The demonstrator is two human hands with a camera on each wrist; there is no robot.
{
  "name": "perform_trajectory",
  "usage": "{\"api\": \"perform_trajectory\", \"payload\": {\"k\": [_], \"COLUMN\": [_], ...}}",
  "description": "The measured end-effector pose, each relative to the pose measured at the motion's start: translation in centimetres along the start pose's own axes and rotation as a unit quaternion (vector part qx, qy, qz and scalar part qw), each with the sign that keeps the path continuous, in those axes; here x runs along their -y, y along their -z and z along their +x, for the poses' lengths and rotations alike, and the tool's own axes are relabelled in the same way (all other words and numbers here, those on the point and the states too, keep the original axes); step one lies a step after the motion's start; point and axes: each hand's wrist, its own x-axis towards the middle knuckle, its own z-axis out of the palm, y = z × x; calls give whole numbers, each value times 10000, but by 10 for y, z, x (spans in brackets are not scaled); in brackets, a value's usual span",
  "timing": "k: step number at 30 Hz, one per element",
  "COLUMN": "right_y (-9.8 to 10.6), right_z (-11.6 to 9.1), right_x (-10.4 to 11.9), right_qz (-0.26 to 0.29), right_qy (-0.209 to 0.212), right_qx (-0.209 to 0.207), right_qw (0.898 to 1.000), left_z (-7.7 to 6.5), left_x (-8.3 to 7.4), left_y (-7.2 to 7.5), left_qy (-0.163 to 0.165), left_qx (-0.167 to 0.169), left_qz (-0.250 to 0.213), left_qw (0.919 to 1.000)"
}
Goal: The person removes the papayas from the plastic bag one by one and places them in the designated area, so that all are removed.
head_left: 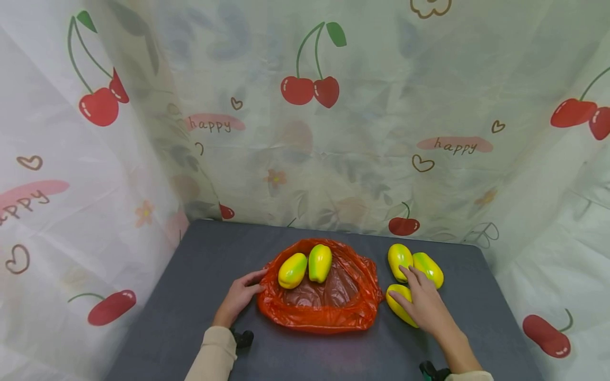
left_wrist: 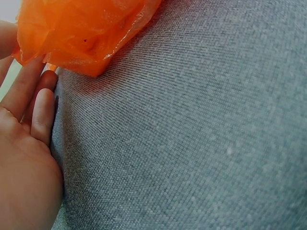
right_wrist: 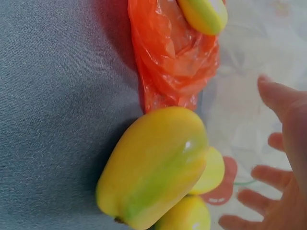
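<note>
A red plastic bag [head_left: 329,317] lies spread with its mouth up, and two yellow-green papayas [head_left: 293,270] sit inside it toward the back left. At its left edge my left hand [head_left: 238,296] pinches the plastic between thumb and fingers; in the left wrist view the bag's corner [left_wrist: 86,43] lies against those fingers. My right hand [head_left: 426,304] hovers over three more papayas right of the bag, fingers spread. The nearest papaya [right_wrist: 153,167] shows large in the right wrist view, apart from the right hand [right_wrist: 288,163].
The dark grey table [head_left: 190,280] carries the bag and the fruit. Patterned curtains [head_left: 305,159] with cherries and hearts hang behind the table and at both sides.
</note>
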Motion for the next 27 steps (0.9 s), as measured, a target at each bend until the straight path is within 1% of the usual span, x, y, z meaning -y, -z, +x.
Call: {"api": "perform_trajectory", "payload": {"k": [5, 9, 12, 16, 23, 27], "right_y": [-2, -7, -11, -17, -24, -28], "right_z": [7, 12, 15, 20, 25, 29], "right_x": [9, 15, 20, 29, 46, 55], "right_qz": [-321, -276, -299, -334, -200, -191], "right_qy": [-128, -163, -105, -16, 78, 315], "right_qx": [-37, -12, -26, 73, 226, 190], "right_qw": [9994, 9995, 9995, 9994, 9995, 9991], "left_z": [0, -2, -2, -1, -1, -2], "left_x": [-1, -1, 0, 1, 0, -2], "left_y": [1, 1, 2, 2, 1, 1], "left_qy": [-5, 4, 20, 33, 8, 19], "left_qx": [16, 15, 20, 15, 32, 48], "left_qz": [-14, -9, 8, -7, 17, 9], "left_qw": [10000, 10000, 10000, 10000, 10000, 10000]}}
